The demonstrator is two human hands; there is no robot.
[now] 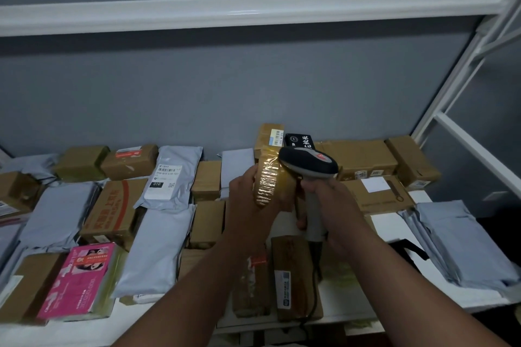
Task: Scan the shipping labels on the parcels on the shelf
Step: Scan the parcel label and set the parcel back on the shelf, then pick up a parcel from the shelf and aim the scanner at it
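Your left hand (248, 191) has its fingers wrapped round a small taped box (266, 183), lifted clear of the shelf (394, 231) and turned edge-on toward you. Your right hand (324, 200) has its fingers closed on the grip of the scanner (308, 165), whose head sits just beside the box, almost touching its top edge.

The label on that box is not visible from here; it likely faces the scanner, though you cannot be sure. The glossy tape is the main risk: glare off it could spoil the read, and the scanner may be too close to catch the whole code.

The other parcels, among them the grey mailer bag (169, 175) and the pink packet (79, 282), lie crowded below. Some show labels, so a stray beam could log the wrong one. Watch the scanner's cable (315, 267) too: it trails down over the boxes and could drag one.
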